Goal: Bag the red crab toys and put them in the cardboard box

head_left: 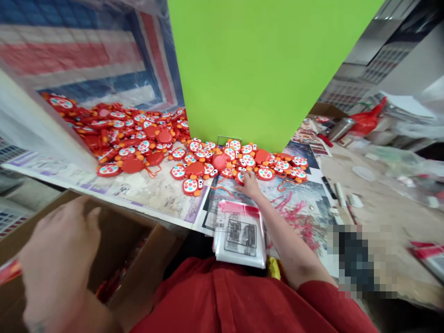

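Note:
A big heap of small red crab-shaped toys [145, 138] with dotted white faces covers the table's far side. My right hand [249, 184] reaches forward to the heap's near edge, fingers curled on one red toy [240, 176]. My left hand [60, 259] hovers low at the left over an open cardboard box [138, 259], blurred, fingers together, and a red strip [9, 270] shows at its left edge; whether it grips it I cannot tell. A stack of clear plastic bags with red tops [240, 233] lies at the table's near edge in front of me.
Printed paper sheets [152, 194] cover the table. A large green panel [263, 64] stands behind the heap. Plastic sheeting hangs at the left. To the right lie a metal flask [340, 129], a red bag [367, 120], pens and scattered clutter.

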Demonstrator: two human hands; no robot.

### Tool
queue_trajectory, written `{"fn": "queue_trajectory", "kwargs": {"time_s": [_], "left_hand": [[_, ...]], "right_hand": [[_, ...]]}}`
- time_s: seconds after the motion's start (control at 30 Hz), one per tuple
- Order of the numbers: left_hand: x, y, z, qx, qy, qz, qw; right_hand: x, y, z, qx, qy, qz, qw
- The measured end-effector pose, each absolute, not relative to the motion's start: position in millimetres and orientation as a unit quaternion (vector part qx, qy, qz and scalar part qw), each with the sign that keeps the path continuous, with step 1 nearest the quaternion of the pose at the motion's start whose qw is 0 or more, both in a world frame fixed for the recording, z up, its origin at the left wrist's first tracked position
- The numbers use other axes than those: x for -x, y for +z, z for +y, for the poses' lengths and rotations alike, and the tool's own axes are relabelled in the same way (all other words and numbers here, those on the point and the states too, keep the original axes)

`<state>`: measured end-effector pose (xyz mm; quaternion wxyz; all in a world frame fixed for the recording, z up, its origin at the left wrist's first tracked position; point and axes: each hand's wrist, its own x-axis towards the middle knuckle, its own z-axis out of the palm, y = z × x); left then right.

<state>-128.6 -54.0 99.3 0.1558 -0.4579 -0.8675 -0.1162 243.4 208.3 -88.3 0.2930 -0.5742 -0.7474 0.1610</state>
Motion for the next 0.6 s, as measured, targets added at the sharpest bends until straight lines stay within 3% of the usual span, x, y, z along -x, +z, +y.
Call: {"fn": "queue_trajectory", "kwargs": {"time_s": [0.07, 0.2, 0.37, 0.5, 0.6], "left_hand": [[108, 89, -37, 0.524, -0.128, -0.829, 0.149], [42, 39, 11, 0.746, -0.141, -0.650, -0.028], [-36, -26, 23, 0.844, -0.025, -0.497, -0.200], [-58, -49, 9, 0.878, 0.010, -0.428, -0.213], [-60, -46, -1, 0.898, -0.001, -0.392, -0.197]], "right_hand": [[-242, -91, 208, 0.574, 0.150, -0.750, 0.293], [-257, -85, 197, 0.553, 0.185, -0.742, 0.330], [-292, -73, 165, 0.544, 0.283, -0.631, 0.476], [-307, -74, 131, 0.561, 0.302, -0.510, 0.578], [-307, -75, 110, 0.570, 0.316, -0.460, 0.603]]}}
